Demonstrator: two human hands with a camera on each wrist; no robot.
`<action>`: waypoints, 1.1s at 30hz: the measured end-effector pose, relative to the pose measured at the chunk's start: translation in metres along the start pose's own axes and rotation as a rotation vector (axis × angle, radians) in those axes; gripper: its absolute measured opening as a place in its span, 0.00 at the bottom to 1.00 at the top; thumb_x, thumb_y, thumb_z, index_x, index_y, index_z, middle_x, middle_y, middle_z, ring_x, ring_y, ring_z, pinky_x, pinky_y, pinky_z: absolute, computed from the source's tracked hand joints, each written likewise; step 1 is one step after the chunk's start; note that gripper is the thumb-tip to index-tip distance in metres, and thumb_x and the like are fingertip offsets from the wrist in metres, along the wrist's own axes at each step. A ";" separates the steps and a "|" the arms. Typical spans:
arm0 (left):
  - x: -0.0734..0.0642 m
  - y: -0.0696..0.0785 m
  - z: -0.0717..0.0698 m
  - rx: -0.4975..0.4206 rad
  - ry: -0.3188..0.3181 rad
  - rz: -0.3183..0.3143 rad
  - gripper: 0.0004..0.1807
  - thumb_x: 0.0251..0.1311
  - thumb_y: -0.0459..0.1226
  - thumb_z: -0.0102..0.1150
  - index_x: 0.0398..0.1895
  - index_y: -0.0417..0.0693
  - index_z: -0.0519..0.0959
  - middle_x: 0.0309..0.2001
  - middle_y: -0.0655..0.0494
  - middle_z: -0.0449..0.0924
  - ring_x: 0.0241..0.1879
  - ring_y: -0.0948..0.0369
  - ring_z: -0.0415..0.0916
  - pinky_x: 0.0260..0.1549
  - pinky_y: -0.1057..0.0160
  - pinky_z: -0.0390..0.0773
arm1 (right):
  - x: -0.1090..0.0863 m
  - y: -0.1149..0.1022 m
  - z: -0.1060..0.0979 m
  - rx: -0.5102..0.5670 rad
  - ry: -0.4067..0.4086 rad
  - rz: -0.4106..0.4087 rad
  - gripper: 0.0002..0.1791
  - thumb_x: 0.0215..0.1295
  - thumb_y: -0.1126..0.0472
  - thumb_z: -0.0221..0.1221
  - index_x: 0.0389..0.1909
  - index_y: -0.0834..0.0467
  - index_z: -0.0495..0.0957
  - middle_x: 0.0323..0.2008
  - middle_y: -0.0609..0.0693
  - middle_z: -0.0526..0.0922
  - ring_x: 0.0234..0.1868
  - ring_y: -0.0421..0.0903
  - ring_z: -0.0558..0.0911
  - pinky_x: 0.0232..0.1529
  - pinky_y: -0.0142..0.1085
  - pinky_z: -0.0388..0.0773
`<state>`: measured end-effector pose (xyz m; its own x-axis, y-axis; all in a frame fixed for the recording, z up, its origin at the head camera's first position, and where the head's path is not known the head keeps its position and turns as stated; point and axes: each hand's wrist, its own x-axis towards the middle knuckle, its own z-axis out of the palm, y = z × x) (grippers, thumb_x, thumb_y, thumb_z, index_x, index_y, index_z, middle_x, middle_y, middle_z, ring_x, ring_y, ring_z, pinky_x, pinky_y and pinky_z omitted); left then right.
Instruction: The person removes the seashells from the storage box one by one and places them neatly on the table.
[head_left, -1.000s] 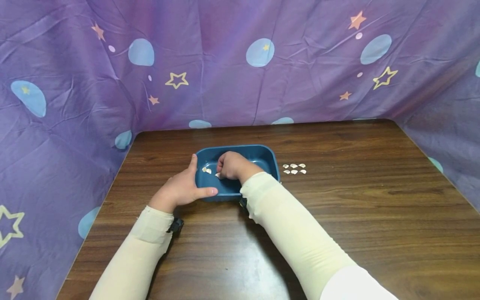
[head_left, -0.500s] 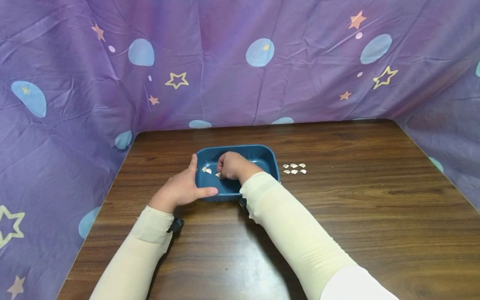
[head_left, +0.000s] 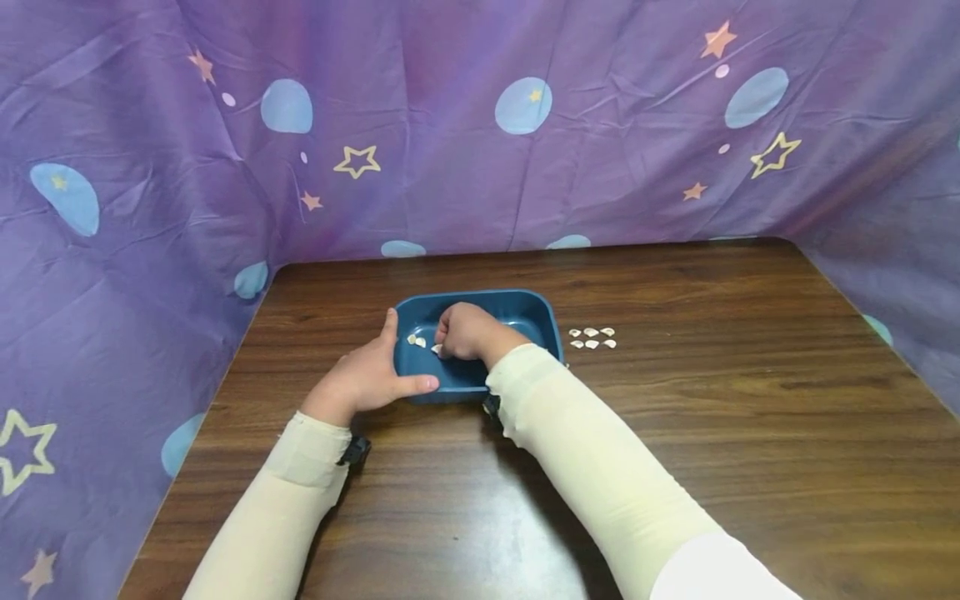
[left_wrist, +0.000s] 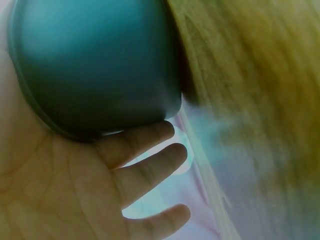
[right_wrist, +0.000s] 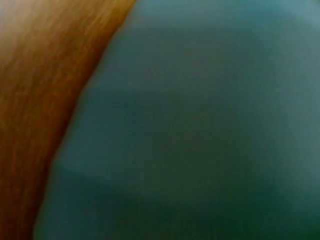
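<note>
A dark blue, rectangular plastic basin [head_left: 459, 395] sits on the table. My left hand [head_left: 356, 379] lies against its left end, thumb along the near wall and index finger up by the far left corner. In the left wrist view its other fingers [left_wrist: 150, 175] stretch out straight under the basin's end wall. My right hand [head_left: 468, 329] reaches inside, fingers curled, pinching a small white seashell [head_left: 437, 349] near the basin floor. Left of it lie two more shells [head_left: 416, 342]. Basin wall fills most of the right wrist view, with no fingers showing there.
Right of the basin, small white shells [head_left: 591, 337] lie on the brown wood-grain table [head_left: 720, 400] in two rows of three. A pale bit [head_left: 567, 365] peeks out by the right sleeve. A purple star-patterned cloth [head_left: 450, 183] hangs behind and at both sides.
The head view has shifted very slightly. Both hands, the basin and the shells hold the same places relative to each other.
</note>
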<state>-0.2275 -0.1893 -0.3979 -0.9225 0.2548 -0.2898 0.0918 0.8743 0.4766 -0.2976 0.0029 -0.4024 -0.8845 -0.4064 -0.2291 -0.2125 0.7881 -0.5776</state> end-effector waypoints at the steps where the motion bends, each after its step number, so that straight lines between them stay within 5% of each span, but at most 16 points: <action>1: 0.000 0.001 0.000 0.000 -0.001 0.000 0.73 0.61 0.71 0.62 0.84 0.43 0.23 0.82 0.32 0.50 0.74 0.36 0.66 0.69 0.37 0.69 | 0.000 0.000 -0.001 0.002 0.003 0.001 0.05 0.65 0.64 0.71 0.32 0.56 0.84 0.30 0.46 0.81 0.34 0.43 0.77 0.41 0.34 0.75; 11: 0.001 0.003 0.005 -0.023 -0.017 0.002 0.73 0.62 0.71 0.61 0.85 0.43 0.24 0.82 0.33 0.51 0.74 0.38 0.68 0.68 0.37 0.70 | -0.011 0.006 -0.010 0.174 0.045 -0.008 0.03 0.66 0.62 0.70 0.37 0.57 0.87 0.36 0.49 0.86 0.39 0.46 0.80 0.43 0.37 0.77; 22: 0.001 0.004 0.007 -0.035 -0.001 0.006 0.74 0.59 0.70 0.64 0.85 0.42 0.25 0.82 0.32 0.52 0.74 0.37 0.67 0.68 0.36 0.70 | -0.046 0.024 -0.041 0.336 0.128 -0.060 0.06 0.65 0.64 0.71 0.41 0.59 0.87 0.23 0.44 0.69 0.27 0.41 0.68 0.30 0.34 0.67; 33: -0.002 0.003 0.003 -0.029 0.022 -0.006 0.75 0.59 0.70 0.65 0.85 0.45 0.24 0.82 0.33 0.53 0.72 0.36 0.69 0.66 0.35 0.72 | -0.082 0.053 -0.088 0.236 0.199 -0.127 0.08 0.66 0.62 0.70 0.42 0.61 0.86 0.21 0.43 0.68 0.24 0.40 0.67 0.27 0.32 0.65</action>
<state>-0.2246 -0.1857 -0.3986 -0.9311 0.2402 -0.2743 0.0758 0.8634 0.4987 -0.2728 0.1188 -0.3458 -0.9257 -0.3783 0.0008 -0.2454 0.5988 -0.7624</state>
